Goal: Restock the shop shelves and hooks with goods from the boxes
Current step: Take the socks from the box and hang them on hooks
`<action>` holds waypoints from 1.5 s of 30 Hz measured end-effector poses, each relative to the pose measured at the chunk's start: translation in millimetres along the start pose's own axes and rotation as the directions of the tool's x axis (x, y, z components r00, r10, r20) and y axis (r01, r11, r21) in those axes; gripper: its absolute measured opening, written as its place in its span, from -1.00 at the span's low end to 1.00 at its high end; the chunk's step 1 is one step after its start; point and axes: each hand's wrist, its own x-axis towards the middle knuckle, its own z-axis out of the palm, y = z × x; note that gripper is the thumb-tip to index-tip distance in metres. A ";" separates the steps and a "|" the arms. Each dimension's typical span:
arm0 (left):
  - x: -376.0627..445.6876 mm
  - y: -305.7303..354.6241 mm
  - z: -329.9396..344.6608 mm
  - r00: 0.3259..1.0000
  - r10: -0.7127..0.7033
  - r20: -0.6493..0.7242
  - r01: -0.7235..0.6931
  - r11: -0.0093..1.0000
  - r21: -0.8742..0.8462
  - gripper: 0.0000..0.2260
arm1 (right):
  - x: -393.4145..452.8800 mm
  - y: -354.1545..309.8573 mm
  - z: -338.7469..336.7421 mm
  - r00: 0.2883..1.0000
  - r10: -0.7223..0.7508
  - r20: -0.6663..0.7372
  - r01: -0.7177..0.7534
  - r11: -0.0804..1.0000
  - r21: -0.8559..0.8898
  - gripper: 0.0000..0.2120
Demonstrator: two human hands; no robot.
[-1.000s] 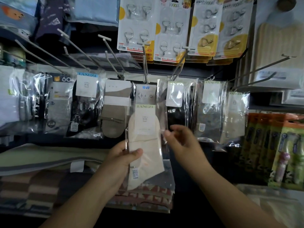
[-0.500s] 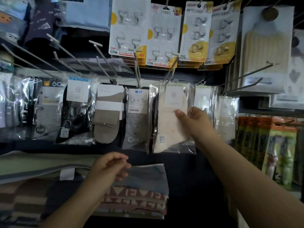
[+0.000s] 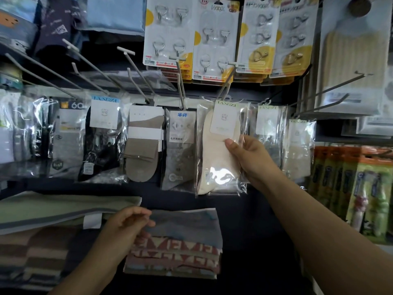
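Observation:
A cream sock pack [image 3: 214,150] in clear plastic hangs at the wall hook [image 3: 225,86] in the middle of the sock row. My right hand [image 3: 248,158] pinches its right edge, thumb on the front. My left hand [image 3: 127,226] hovers lower down with loosely curled fingers and holds nothing, just above a stack of folded patterned cloths [image 3: 178,252]. To the left of the cream pack hang a grey sock pack [image 3: 180,150], a brown sock pack [image 3: 142,145] and a black sock pack [image 3: 100,141].
Several bare metal hooks [image 3: 131,67] jut out above the sock row. Cards of adhesive hooks [image 3: 214,39] hang above. Folded towels [image 3: 53,209] lie at the lower left. Orange and green packs [image 3: 357,188] hang at the right.
My right hand carried the cream sock pack up from in front of me to the hook. My left hand let go of it and dropped toward the folded cloths.

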 end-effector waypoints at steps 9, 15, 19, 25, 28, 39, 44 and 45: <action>-3.1 2.2 5.3 1.000 0.005 0.026 -0.005 1.000 -0.012 -0.88 | 8.7 -16.2 -6.8 0.995 0.033 0.092 -0.015 0.983 -0.184 -0.94; -7.4 1.8 15.8 0.999 0.001 0.053 0.000 1.000 -0.025 -0.87 | -2.5 0.7 -10.1 0.997 0.050 0.055 -0.037 0.976 -0.215 -0.91; -8.9 0.1 18.8 0.999 0.007 0.032 -0.006 0.999 -0.045 -0.87 | -11.7 29.1 -7.2 1.000 -0.006 -0.018 0.000 0.936 -0.352 -0.88; -12.3 -3.6 20.0 1.000 0.008 0.026 -0.007 0.999 -0.033 -0.88 | -24.6 64.2 1.5 0.993 -0.046 -0.108 -0.001 0.916 -0.402 -0.86; -13.5 -7.3 17.7 1.000 0.003 0.029 -0.003 1.000 -0.028 -0.88 | -23.9 67.4 4.0 0.991 -0.023 -0.133 -0.035 0.906 -0.422 -0.88; -35.1 -20.0 -4.5 0.996 0.037 -0.078 -0.042 0.997 -0.068 -0.86 | -105.6 115.8 0.2 0.970 0.142 -0.197 -0.211 0.894 -0.395 -0.93; -64.8 -37.0 -36.2 0.978 0.111 -0.177 -0.110 0.994 0.012 -0.85 | -156.3 113.4 62.3 0.993 0.083 0.082 -0.062 0.970 -0.235 -0.90; -74.5 -41.4 -47.4 0.968 0.132 -0.212 -0.129 0.991 0.031 -0.84 | -165.6 114.9 77.7 0.988 0.071 0.139 -0.042 0.979 -0.197 -0.88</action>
